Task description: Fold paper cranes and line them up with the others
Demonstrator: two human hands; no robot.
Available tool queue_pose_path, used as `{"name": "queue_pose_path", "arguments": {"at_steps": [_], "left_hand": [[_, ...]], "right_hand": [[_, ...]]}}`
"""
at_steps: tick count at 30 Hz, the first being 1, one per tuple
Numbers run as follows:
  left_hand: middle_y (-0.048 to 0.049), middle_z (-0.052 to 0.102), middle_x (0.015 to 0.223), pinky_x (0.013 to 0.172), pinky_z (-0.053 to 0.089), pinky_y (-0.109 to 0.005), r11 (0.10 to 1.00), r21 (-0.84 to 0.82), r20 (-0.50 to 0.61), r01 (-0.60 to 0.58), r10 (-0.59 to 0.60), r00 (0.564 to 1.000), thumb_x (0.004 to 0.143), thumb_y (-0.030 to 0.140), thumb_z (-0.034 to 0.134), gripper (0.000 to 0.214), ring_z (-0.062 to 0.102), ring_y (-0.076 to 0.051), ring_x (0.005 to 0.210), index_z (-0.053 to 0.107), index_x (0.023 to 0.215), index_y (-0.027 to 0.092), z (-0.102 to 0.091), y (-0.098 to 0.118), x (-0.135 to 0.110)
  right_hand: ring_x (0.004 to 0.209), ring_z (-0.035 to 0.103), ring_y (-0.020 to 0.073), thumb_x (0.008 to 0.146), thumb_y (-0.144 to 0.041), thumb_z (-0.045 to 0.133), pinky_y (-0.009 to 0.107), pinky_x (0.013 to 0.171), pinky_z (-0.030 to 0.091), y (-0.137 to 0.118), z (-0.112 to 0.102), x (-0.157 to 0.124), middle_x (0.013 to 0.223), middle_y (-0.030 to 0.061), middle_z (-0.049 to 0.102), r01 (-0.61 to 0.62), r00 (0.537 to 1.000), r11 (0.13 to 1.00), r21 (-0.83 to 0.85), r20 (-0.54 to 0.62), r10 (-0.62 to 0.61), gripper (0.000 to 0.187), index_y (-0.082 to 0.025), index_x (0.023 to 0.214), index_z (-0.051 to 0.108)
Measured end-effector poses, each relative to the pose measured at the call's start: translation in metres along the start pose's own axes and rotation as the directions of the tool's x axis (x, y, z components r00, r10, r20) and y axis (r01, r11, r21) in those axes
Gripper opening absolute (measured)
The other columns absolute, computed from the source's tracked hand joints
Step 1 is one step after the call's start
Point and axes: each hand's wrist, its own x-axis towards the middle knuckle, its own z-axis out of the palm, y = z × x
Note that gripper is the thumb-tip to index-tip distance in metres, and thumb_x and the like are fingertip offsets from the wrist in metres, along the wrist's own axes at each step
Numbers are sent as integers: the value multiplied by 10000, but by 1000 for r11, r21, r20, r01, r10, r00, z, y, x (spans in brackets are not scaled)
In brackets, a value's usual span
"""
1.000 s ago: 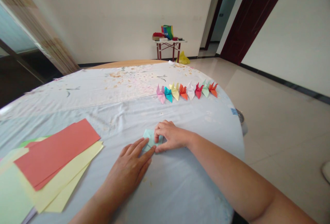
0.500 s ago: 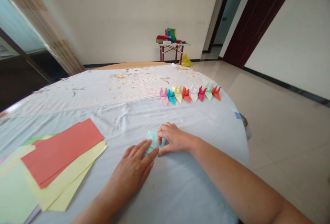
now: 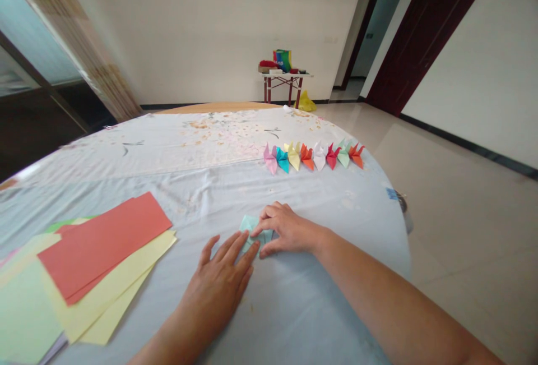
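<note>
A small folded piece of pale turquoise paper (image 3: 249,222) lies flat on the tablecloth between my hands. My left hand (image 3: 223,272) rests palm down with its fingers stretched out, the fingertips on the paper's lower left edge. From the right, my right hand (image 3: 283,229) reaches over the paper; its index finger lies across the middle, and its thumb is apart, low at the right edge. Its other fingers are bent. Part of the paper is hidden under the fingers.
A row of several colourful origami cranes (image 3: 313,156) stands farther back on the right. Loose sheets, with red paper (image 3: 109,244) on top, lie at the left. The round table's cloth (image 3: 202,185) has wrinkles. A small side table (image 3: 288,75) stands by the wall.
My right index finger has straightened and moved left across the paper from its right side. My left hand stays flat at the paper's edge. The view has shifted slightly.
</note>
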Motion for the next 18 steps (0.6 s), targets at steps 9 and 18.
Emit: {"name": "queue_pose_path", "arguments": {"at_steps": [9,18], "left_hand": [[-57,596,1202,1013,216,-455,993,-5,-107,120,-120,987,850,290,420,342,511,-232,1118,551,1165,266,-1,9,-1],[-116,576,1220,972,230,-509,983,45,-95,176,-171,981,833,343,444,424,520,-289,1078,513,1206,153,2,7,-7]], "right_hand": [[946,450,190,603,-536,696,340,863,326,1,0,1,975,22,538,-1,1000,1000,-8,1,1,442,-313,982,661],[969,441,203,610,-533,693,347,868,327,1,1,1,992,31,535,-22,1000,1000,4,2,22,439,-301,982,667]]}}
